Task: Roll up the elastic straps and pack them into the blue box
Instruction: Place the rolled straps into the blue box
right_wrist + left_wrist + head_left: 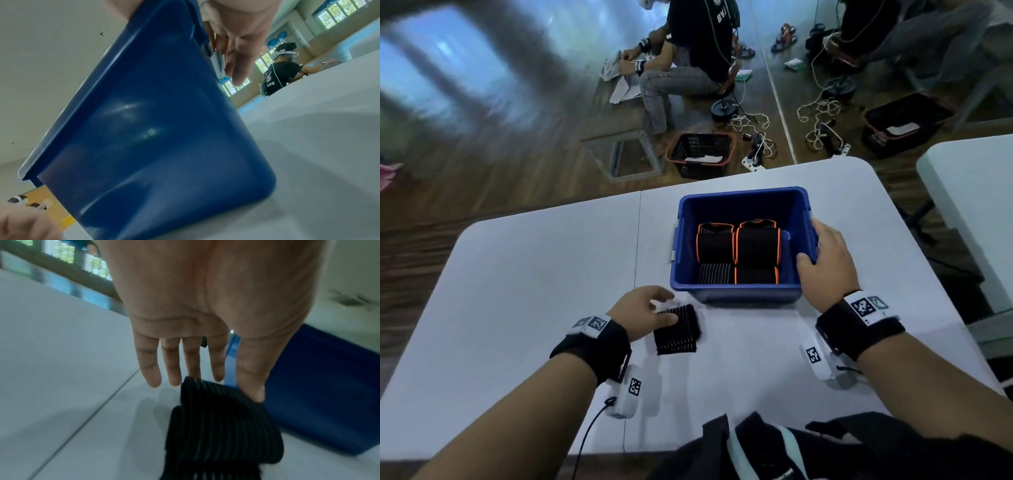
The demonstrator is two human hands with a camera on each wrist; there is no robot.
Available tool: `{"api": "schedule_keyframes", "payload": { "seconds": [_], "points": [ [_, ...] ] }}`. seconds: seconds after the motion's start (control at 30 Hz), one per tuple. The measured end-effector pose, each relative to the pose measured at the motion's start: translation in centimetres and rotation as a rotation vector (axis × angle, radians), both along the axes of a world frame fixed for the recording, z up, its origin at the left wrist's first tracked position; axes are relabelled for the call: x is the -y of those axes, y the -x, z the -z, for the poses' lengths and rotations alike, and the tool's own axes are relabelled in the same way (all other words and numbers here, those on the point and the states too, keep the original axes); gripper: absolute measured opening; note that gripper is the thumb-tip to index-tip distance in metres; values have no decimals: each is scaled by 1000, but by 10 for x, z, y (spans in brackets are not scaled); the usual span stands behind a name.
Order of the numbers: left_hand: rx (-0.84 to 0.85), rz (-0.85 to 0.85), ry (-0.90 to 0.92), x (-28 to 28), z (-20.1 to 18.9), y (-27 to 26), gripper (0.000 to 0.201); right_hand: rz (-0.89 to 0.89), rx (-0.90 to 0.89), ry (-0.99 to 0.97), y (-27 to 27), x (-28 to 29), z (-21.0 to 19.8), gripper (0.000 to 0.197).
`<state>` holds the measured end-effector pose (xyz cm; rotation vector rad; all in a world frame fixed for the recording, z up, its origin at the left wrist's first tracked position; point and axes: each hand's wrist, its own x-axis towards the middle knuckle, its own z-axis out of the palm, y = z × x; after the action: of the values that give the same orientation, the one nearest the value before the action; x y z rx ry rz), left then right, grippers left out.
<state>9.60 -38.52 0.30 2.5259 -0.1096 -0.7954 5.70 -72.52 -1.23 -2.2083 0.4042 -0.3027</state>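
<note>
The blue box (739,291) stands on the white table (534,274) and holds several rolled black straps (739,250), most with orange edges. My right hand (813,245) grips the box's right rim, thumb inside and fingers outside; the right wrist view shows the box wall (154,129) with those fingers (240,65) beside it. A rolled black striped strap (678,330) lies just in front of the box's left corner. My left hand (666,308) pinches its far end, thumb on the near side and fingertips (174,379) at the far edge of the strap (222,426).
A dark bag or garment (808,452) lies at the table's near edge. A second white table (969,205) stands to the right. Beyond the table, black baskets (700,154), cables and a seated person (688,51) are on the floor.
</note>
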Motion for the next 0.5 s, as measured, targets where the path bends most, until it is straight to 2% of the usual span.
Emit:
{"api": "schedule_keyframes", "payload": {
  "seconds": [0.13,0.5],
  "points": [
    [-37,142,-134,6,8,8,55,30,-14,-53,2,-1,0,59],
    [-13,228,-210,17,16,26,46,25,13,-138,3,0,7,59]
  ]
}}
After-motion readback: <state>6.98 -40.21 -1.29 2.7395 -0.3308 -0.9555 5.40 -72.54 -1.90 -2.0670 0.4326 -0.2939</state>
